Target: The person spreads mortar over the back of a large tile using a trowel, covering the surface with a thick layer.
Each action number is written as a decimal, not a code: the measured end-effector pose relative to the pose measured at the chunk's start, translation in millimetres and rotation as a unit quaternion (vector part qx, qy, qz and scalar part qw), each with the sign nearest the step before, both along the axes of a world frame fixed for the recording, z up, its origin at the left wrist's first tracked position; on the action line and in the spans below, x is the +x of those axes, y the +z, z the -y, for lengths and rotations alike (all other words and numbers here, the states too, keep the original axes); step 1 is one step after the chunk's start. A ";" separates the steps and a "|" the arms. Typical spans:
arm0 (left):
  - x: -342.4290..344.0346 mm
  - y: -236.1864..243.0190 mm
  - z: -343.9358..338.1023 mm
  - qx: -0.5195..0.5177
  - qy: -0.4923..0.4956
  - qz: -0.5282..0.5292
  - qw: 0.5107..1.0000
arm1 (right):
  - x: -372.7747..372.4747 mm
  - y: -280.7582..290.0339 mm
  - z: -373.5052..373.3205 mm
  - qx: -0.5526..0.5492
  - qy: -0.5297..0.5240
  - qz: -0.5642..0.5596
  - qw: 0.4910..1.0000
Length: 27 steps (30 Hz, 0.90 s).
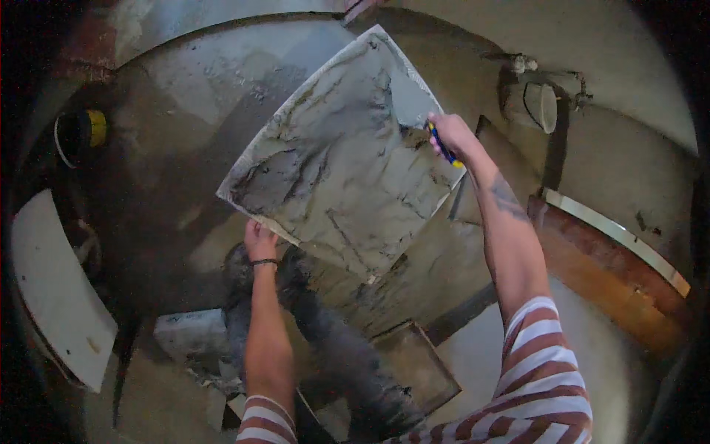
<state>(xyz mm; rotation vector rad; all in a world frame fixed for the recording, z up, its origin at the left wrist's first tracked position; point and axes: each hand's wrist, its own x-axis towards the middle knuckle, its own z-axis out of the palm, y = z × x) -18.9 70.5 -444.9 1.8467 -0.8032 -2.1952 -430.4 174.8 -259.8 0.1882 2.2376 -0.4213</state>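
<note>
A square slab point(248, 157) with pale edges, probably a tile, is tilted in front of me. Wet grey mortar point(333, 148) lies thick and uneven over its upper face. My left hand point(260, 240) grips the slab's near-left edge, its fingers partly hidden by it. At the right edge, my right hand point(452, 137) is closed around the blue and yellow handle of a trowel point(445, 146). A smooth light-grey patch just beyond this hand looks like the trowel's blade, lying against the mortar.
A black bucket with a yellow band point(92, 129) stands at the far left. Below it leans a white panel point(63, 296). A whitish bucket point(541, 107) sits near wall pipes at upper right, with a brown board point(606, 274) nearer. A framed square piece point(418, 362) lies by my legs.
</note>
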 end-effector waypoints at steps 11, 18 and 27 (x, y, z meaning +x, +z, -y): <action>4.9 -0.4 2.1 0.015 0.029 0.001 0.999 | 12.6 -23.2 -45.8 0.031 -0.019 -0.004 0.999; -6.2 6.1 -1.9 0.009 0.016 -0.005 1.000 | 20.4 -5.3 -17.9 -0.026 0.519 -0.344 0.782; 3.7 0.3 7.6 0.003 0.001 0.023 1.000 | 34.0 15.0 -26.3 0.054 0.062 -0.012 0.997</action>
